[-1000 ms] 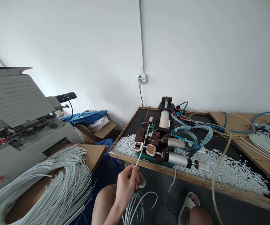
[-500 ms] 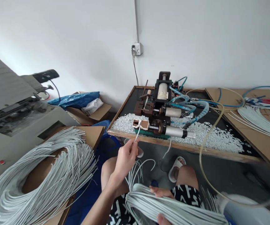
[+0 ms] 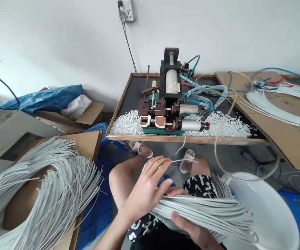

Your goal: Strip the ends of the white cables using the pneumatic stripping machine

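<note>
My left hand (image 3: 146, 189) hovers over a bundle of white wires (image 3: 207, 213) lying across my lap. Its fingers are spread, and its fingertips pinch one thin white wire (image 3: 185, 160) that points right. My right hand (image 3: 193, 232) grips the bundle from below, thumb on its underside. Ahead, on the wooden-rimmed table (image 3: 188, 139), stands a small pneumatic wire machine (image 3: 169, 104) with silver cylinders and blue hoses. Its two brown jaws face me with nothing in them.
White offcut pellets (image 3: 127, 125) cover the table beside the machine. A big coil of white wires (image 3: 51, 187) rests on cardboard at left. At right are a white plastic seat (image 3: 266, 211), more wires on cardboard (image 3: 282, 104), and a loose beige hose (image 3: 217, 149). Boxes with a blue bag (image 3: 45, 99) sit behind.
My left hand drew the single wire back from the machine's jaws and came down over the bundle on my lap. The view tilted downward, bringing my right hand and the bundle into sight.
</note>
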{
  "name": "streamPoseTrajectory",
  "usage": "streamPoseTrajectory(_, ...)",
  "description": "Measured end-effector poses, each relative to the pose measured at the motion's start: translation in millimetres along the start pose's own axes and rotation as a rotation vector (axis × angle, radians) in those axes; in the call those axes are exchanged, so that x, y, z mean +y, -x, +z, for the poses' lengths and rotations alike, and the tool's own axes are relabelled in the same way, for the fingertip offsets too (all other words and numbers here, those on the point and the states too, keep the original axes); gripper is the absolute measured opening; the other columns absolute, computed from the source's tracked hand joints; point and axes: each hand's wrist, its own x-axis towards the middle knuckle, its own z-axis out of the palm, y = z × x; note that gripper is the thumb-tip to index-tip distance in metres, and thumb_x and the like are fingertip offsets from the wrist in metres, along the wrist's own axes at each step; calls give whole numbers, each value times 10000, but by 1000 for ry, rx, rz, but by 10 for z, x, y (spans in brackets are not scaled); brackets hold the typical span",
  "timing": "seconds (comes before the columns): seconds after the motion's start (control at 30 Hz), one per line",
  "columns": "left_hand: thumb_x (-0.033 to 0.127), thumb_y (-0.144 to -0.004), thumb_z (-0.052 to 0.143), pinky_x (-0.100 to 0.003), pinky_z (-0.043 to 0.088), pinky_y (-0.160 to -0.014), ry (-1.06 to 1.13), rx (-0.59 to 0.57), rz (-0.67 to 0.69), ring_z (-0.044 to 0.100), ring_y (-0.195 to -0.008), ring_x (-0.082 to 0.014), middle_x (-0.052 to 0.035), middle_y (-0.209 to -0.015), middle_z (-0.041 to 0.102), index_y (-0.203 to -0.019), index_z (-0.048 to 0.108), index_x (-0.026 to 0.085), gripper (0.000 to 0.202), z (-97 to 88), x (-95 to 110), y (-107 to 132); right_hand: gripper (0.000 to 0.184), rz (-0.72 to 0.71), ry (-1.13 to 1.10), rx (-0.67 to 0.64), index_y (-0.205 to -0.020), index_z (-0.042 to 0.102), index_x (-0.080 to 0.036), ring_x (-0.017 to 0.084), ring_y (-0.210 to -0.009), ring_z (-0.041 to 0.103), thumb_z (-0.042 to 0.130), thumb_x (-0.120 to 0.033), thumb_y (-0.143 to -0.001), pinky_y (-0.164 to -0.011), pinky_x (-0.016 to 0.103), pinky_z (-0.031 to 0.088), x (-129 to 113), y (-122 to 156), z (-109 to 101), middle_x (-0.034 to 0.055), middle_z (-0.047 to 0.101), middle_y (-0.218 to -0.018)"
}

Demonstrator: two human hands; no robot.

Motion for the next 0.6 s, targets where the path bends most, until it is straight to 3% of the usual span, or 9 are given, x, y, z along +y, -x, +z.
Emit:
streamPoseTrajectory(0.1,329,-1050,545,-450,487,-1100,199,-122,-12,586,-1302,-278,-118,-1355,672,-1406,628,226,379,-79,32,42,291,-3,96,-81,-1220,629,-391,235,-1174,654,651,-345,-934,-1087,404,494,-67,-41,2,3,682,-1244)
streamPoseTrajectory(0.17,304,-1040,572,-427,494,-1076,280,-225,24,636,-1217,-258,-95,-1272,714,-1318,698,244,311,-92,82,56,302,30,233,-103,-1256,636,-362,289,-1221,652,597,-395,-958,-1133,478,468,-46,-38,10,44,700,-1230)
streamPoseTrajectory(0.23,272,-1046,558,-413,499,-1048,306,-253,35,668,-1150,-243,-83,-1219,739,-1239,746,249,270,-69,124,56,365,91,315,-112,-1276,657,-325,329,-1237,651,556,-489,-966,-1138,512,462,9,-5,21,90,705,-1242)
streamPoseTrajectory(0.37,254,-1060,522,-377,519,-972,316,-215,-9,693,-1072,-235,-82,-1123,769,-1120,778,212,267,8,152,48,418,191,267,-77,-1242,711,-301,321,-1232,653,574,-570,-952,-1128,470,476,63,56,59,98,708,-1257)
streamPoseTrajectory(0.5,262,-1062,504,-321,532,-888,401,-120,-143,705,-972,-211,-86,-1053,762,-1060,726,172,240,70,156,58,412,77,197,-107,-1269,675,-281,305,-1212,658,544,-538,-976,-1115,454,478,-7,0,64,92,711,-1205)
streamPoseTrajectory(0.6,343,-1069,488,-260,515,-705,687,65,-327,653,-731,-154,-44,-830,709,-979,645,172,249,88,123,33,333,-17,126,-59,-1260,638,-373,267,-1227,646,644,-430,-931,-1108,401,477,31,-55,9,33,700,-1253)
